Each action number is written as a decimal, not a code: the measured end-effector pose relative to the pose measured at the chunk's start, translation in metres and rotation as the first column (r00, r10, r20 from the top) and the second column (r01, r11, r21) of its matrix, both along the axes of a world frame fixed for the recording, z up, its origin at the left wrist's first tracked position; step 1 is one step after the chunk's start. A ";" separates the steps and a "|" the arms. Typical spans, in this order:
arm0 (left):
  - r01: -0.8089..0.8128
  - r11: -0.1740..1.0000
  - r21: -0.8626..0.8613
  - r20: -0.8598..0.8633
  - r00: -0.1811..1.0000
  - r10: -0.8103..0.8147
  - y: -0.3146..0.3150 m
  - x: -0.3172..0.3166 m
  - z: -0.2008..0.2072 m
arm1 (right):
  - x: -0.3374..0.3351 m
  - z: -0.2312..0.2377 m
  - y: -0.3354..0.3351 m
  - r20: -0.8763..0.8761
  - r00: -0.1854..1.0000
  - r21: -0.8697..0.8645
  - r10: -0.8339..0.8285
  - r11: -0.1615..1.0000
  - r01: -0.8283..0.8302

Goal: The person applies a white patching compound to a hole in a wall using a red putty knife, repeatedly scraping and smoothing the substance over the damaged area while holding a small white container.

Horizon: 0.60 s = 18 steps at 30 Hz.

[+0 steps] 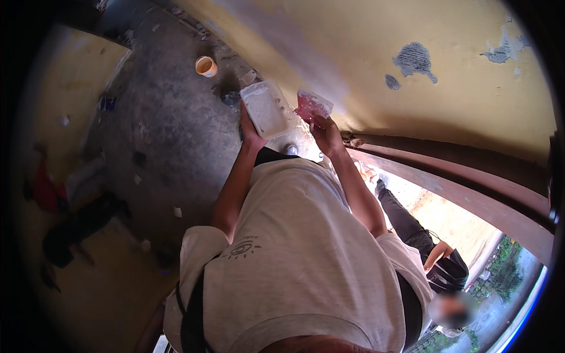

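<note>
My left hand [252, 130] grips the side of a shallow rectangular plastic tub [268, 109], whitish inside with pale material on its floor. Just right of it, my right hand [325, 134] is closed on a red flat scraper [312, 106] with whitish smears over its far part. The scraper is held up beside the tub's right rim, apart from it, close to the yellow wall. My fingers partly cover the scraper's near end.
Bare grey patches [415, 60] mark the yellow wall [365, 35]. An orange-yellow bucket [206, 67] stands on the dark floor [159, 117], ahead and left. A brown wooden frame [447, 176] borders an opening at right, where another person in dark trousers [403, 217] is seen.
</note>
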<state>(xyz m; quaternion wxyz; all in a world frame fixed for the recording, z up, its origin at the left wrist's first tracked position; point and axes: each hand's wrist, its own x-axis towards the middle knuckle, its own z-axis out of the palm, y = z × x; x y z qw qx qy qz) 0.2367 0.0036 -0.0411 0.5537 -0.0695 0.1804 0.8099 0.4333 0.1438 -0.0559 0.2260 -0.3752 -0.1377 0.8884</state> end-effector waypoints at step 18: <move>0.041 0.999 0.001 -0.063 0.997 -0.041 0.002 -0.006 -0.009 | -0.019 0.041 0.039 -0.289 0.871 -0.267 -0.398 0.907 0.326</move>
